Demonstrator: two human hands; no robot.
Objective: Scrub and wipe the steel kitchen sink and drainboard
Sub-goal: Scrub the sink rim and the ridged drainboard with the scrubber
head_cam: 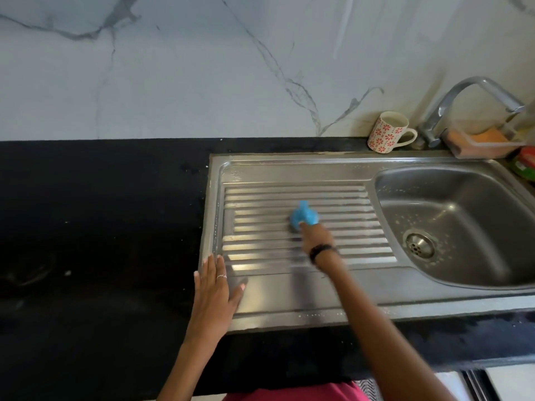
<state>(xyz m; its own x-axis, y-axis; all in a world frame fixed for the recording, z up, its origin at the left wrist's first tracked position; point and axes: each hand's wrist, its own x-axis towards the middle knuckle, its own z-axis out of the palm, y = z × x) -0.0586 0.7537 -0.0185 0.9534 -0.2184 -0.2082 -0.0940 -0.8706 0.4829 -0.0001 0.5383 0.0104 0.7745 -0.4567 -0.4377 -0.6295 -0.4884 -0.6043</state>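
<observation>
Right hand: I see my right hand (314, 237) reaching out over the drainboard (289, 227), gripping a blue scrubber (304, 215); the hand is blurred, so I cannot make out how each finger lies. A dark band sits on that wrist.
Scrubber: pressed on the ridges near the middle of the drainboard, just past my fingers at 12 o'clock from the wrist.
Left hand: my left hand (215, 287) lies flat with fingers straight and spread, holding nothing, palm down on the drainboard's near left corner, at 8 o'clock from the scrubber. A ring shows on one finger.
Sink: the steel sink (463, 227) is at 3 o'clock from the drainboard, with its drain (419, 246) toward the near left of the bowl; water drops speckle the bowl.
Counter: a black counter (101, 241) surrounds the steel, running off to 9 o'clock.
Behind the sink: a flowered mug (388, 131) stands at 1 o'clock from the scrubber, by the marble wall (202, 68); the tap (469, 102) rises just right of it, with an orange sponge (486, 137) in a holder beside its base.
</observation>
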